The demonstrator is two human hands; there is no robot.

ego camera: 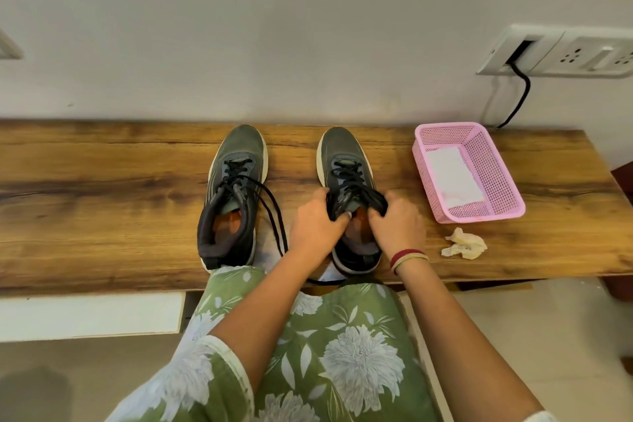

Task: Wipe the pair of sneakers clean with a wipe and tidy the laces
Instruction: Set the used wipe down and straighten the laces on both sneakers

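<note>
Bare bench (102, 199) L of left sneaker (233, 195): easy pass. Gap btwn it & right sneaker (346, 158) crossed by loose laces (274, 212) + left hand (315, 226). R side: pink basket (479, 215), crumpled wipe (464, 243). Wall (308, 44) just behind toes.

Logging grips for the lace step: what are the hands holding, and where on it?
The left hand and right hand both grip the right-hand sneaker at its top laces, one on either side of the opening.

Head-worn wide-angle view, looking steeply down, wooden bench (102, 181) close (wall behind)
</note>
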